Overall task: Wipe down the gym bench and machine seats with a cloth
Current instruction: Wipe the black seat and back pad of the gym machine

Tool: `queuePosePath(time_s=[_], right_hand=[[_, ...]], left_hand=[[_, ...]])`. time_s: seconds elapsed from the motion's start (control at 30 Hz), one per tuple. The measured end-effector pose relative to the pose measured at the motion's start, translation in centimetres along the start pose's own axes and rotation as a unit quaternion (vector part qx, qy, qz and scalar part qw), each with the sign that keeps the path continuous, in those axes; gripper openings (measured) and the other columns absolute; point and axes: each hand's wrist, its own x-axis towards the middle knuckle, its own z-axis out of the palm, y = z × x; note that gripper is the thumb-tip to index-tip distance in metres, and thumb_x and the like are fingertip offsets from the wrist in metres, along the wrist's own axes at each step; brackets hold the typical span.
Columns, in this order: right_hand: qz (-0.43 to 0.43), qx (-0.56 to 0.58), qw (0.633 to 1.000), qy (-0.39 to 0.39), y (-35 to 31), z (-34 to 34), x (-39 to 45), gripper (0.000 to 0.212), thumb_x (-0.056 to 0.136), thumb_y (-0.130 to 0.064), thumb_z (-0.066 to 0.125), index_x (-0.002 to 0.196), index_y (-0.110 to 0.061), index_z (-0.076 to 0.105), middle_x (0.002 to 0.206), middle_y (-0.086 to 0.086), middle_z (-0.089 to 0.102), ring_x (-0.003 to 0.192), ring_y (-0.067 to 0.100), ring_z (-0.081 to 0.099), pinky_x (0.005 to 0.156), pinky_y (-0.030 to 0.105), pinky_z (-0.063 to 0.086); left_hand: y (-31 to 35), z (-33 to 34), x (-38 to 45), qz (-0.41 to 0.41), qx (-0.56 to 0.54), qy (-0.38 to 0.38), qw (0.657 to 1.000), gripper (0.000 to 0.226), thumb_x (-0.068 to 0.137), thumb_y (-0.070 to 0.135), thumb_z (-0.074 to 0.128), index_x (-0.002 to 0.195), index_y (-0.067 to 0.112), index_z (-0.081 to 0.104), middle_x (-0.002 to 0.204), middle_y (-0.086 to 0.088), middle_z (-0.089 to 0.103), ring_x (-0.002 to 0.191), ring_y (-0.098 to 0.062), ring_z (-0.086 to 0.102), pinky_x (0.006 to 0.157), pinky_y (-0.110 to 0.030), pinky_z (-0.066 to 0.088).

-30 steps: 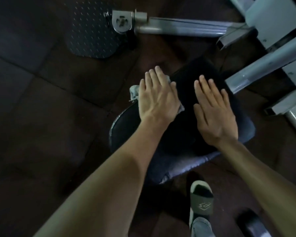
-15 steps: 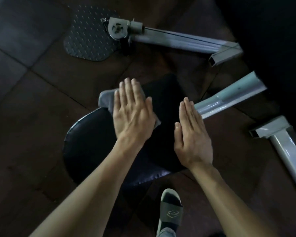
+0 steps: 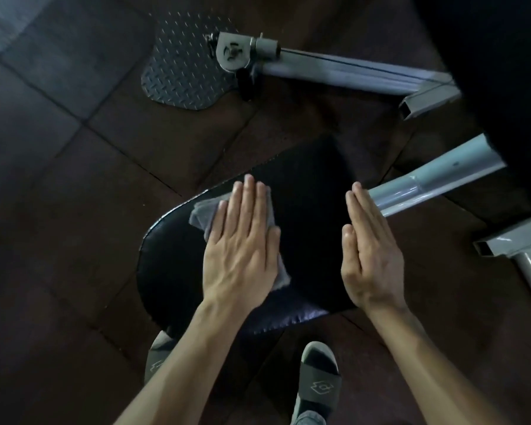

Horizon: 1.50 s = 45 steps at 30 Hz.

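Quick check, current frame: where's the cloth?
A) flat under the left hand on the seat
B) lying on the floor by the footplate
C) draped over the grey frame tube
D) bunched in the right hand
A: the grey cloth lies flat under the left hand on the black seat; the right hand is bare.

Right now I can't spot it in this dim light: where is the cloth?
In the head view the cloth lies flat under the left hand, on the left part of the black seat.
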Motion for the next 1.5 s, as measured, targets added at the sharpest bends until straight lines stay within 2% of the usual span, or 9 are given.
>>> queuePosePath(time_s=[0.13,0.33,0.5,0.63,0.8,0.87,1.03,1.3,1.5], right_hand=[[0.011,0.042,0.999,0.028,0.3,0.0,0.2,0.05,0.105,-0.019,0.033,0.152,-0.005,0.04,0.161,0.005,0.038,0.151,0.013,0.032,0.122,0.027,0.029],[0.047,0.118,0.988,0.092,0.6,-0.1,0.3,0.051,0.107,-0.019,0.03,0.153,0.001,0.032,0.162,0.016,0.033,0.152,0.02,0.032,0.122,0.032,0.031],[0.06,0.072,0.994,0.051,0.1,-0.5,0.3,0.052,0.108,-0.025,0.028,0.157,-0.008,0.028,0.166,0.009,0.027,0.154,0.015,0.025,0.123,0.024,0.024],[0.02,-0.018,1.0,-0.016,-0.4,-0.2,0.2,0.052,0.107,-0.024,0.029,0.157,-0.01,0.031,0.167,0.004,0.027,0.155,0.014,0.022,0.126,0.03,0.02],[-0.002,-0.108,0.993,-0.055,-0.2,0.2,0.3,0.055,0.106,-0.024,0.028,0.159,-0.008,0.023,0.169,0.007,0.016,0.157,0.019,0.01,0.128,0.039,0.014],[-0.01,-0.126,0.99,-0.059,0.0,0.3,0.2,0.056,0.106,-0.024,0.027,0.159,-0.007,0.02,0.169,0.009,0.014,0.157,0.019,0.007,0.128,0.036,0.009],[-0.013,-0.154,0.987,-0.053,-0.4,0.3,0.2,0.057,0.106,-0.024,0.028,0.159,-0.005,0.021,0.169,0.01,0.014,0.157,0.021,0.008,0.128,0.035,0.009],[0.018,-0.172,0.983,-0.059,-1.5,0.8,-0.5,0.059,0.106,-0.029,0.02,0.161,-0.008,0.013,0.17,0.009,0.008,0.158,0.018,0.002,0.128,0.036,0.006],[0.071,-0.165,0.981,-0.075,-3.7,1.4,-1.3,0.064,0.105,-0.035,0.021,0.161,-0.009,0.007,0.171,0.008,0.0,0.158,0.02,-0.003,0.128,0.039,0.001]], left_hand=[[5.6,0.5,9.6,-0.069,-0.058,0.008,0.996,0.066,0.107,0.036,0.027,0.162,0.001,0.017,0.171,-0.02,0.016,0.16,-0.03,0.013,0.129,-0.04,0.009],[9.2,1.4,10.0,0.236,0.007,-0.045,0.971,0.064,0.109,0.035,0.017,0.163,0.001,0.014,0.172,-0.018,0.007,0.161,-0.029,0.005,0.131,-0.042,0.003],[3.1,0.4,-0.5,0.27,-0.02,-0.06,0.961,0.06,0.111,0.031,0.024,0.163,0.003,0.014,0.172,-0.016,0.008,0.161,-0.027,0.004,0.13,-0.044,0.011],[-3.2,-0.2,-4.2,0.178,-0.011,-0.059,0.982,0.063,0.109,0.033,0.025,0.164,0.007,0.012,0.173,-0.012,0.006,0.161,-0.024,0.005,0.13,-0.043,0.012],[1.7,0.7,0.0,-0.116,-0.047,0.03,0.992,0.064,0.108,0.034,0.024,0.163,0.003,0.013,0.172,-0.018,0.009,0.16,-0.03,0.007,0.13,-0.045,0.01],[4.7,1.1,2.3,-0.101,-0.086,0.034,0.991,0.065,0.108,0.034,0.026,0.163,0.002,0.016,0.172,-0.02,0.01,0.16,-0.032,0.008,0.13,-0.046,0.011],[-0.3,0.8,-0.1,0.13,-0.07,-0.016,0.989,0.063,0.109,0.037,0.03,0.164,0.008,0.019,0.173,-0.011,0.013,0.161,-0.024,0.008,0.13,-0.042,0.011],[-8.1,0.0,-3.7,-0.125,-0.026,0.029,0.991,0.064,0.109,0.042,0.026,0.162,0.007,0.024,0.169,-0.016,0.027,0.155,-0.036,0.027,0.127,-0.048,0.022],[-8.6,-0.6,-5.6,-0.229,-0.037,0.003,0.973,0.066,0.109,0.044,0.024,0.157,0.0,0.031,0.148,-0.023,0.05,0.118,-0.036,0.057,0.097,-0.049,0.048]])
